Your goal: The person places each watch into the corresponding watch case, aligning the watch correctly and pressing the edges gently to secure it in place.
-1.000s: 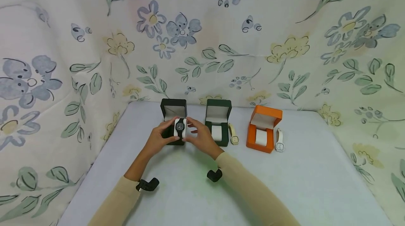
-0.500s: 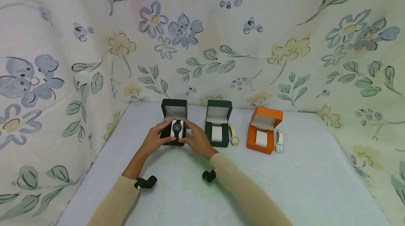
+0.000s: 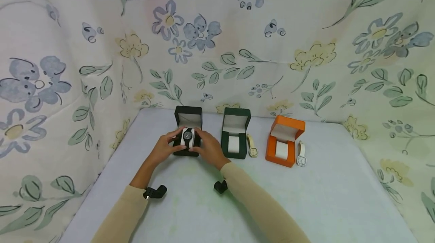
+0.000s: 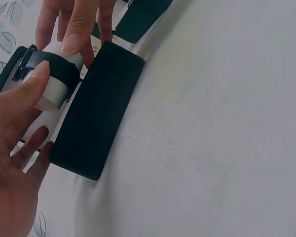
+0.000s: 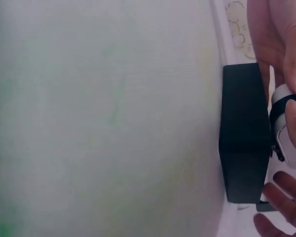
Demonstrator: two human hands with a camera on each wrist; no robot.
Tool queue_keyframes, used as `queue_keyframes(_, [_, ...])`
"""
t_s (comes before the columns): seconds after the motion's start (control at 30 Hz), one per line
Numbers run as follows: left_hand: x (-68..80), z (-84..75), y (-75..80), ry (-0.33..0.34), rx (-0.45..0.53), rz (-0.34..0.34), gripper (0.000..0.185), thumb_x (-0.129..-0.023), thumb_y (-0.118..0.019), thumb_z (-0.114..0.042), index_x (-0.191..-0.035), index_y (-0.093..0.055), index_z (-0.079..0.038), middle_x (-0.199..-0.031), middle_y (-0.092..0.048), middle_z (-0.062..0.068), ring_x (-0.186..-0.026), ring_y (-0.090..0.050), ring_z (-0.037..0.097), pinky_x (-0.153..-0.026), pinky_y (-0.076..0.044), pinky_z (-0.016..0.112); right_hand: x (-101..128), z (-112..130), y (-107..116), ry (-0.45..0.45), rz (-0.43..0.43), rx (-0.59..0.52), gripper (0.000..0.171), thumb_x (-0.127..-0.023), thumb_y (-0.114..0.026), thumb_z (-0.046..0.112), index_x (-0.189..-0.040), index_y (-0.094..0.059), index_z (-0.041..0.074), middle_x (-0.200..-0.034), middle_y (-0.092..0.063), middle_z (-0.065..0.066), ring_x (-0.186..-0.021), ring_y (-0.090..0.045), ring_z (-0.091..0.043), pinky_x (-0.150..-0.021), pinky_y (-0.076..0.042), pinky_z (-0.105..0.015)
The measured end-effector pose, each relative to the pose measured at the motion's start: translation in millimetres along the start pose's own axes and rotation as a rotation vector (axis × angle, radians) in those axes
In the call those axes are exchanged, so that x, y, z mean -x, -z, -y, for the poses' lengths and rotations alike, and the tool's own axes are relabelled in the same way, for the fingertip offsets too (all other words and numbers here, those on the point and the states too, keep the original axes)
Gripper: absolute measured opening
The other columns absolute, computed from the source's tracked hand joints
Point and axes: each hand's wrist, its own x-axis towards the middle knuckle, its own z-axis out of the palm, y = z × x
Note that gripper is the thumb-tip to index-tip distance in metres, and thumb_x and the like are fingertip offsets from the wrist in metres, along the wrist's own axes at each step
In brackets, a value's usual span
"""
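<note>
A black wristwatch (image 3: 187, 135) is strapped round a white cushion (image 4: 53, 94). Both hands hold the cushion at the open black watch box (image 3: 188, 110), just behind its front wall in the wrist views. Whether it touches the box floor is hidden. The left hand (image 3: 162, 149) pinches its left side, thumb near the lower end, other fingers spread beside the box. On the other side the right hand (image 3: 211, 149) grips it, with its thumb (image 4: 78, 32) pressed on the white surface.
To the right stand an open green watch box (image 3: 236, 116) and an open orange one (image 3: 289, 123), each with a white cushion. A gold watch (image 3: 252, 146) lies by the green box, a white-strapped watch (image 3: 301, 154) by the orange. A floral cloth (image 3: 217, 46) hangs behind.
Both hands have shifted slightly left with the watch and cushion, bringing them over the black box's interior. The other boxes and watches stay where they were.
</note>
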Motion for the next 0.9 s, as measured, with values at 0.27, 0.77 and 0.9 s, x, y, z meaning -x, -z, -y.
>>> queue_keyframes(0.27, [-0.1, 3.6, 3.5, 0.020, 0.030, 0.009, 0.075, -0.085, -0.081, -0.003, -0.152, -0.047, -0.008, -0.155, -0.044, 0.012, -0.143, -0.041, 0.035, -0.116, -0.034, 0.057, -3.2, 2.6, -5.0, 0.006, -0.013, 0.106, 0.080, -0.086, -0.080, 0.039, -0.153, -0.046, 0.011, -0.144, -0.058, -0.009, -0.125, -0.057, -0.025, -0.102, -0.052, -0.042])
queue_keyframes(0.77, [-0.1, 12.5, 6.0, 0.068, 0.044, 0.027, 0.074, -0.087, -0.078, 0.002, -0.153, -0.044, -0.004, -0.156, -0.042, 0.017, -0.140, -0.042, 0.041, -0.116, -0.033, 0.058, -9.6, 6.8, -6.8, -0.038, 0.041, 0.122, 0.078, -0.088, -0.079, 0.041, -0.152, -0.047, 0.011, -0.146, -0.055, -0.008, -0.127, -0.053, -0.025, -0.105, -0.049, -0.039])
queue_keyframes(0.9, [-0.6, 9.7, 4.0, 0.087, 0.049, 0.034, 0.074, -0.088, -0.075, 0.004, -0.153, -0.041, -0.001, -0.158, -0.037, 0.019, -0.144, -0.037, 0.041, -0.118, -0.030, 0.056, -12.0, 8.0, -7.4, -0.044, 0.044, 0.147, 0.077, -0.087, -0.080, 0.041, -0.151, -0.049, 0.010, -0.145, -0.056, -0.008, -0.125, -0.052, -0.024, -0.105, -0.050, -0.038])
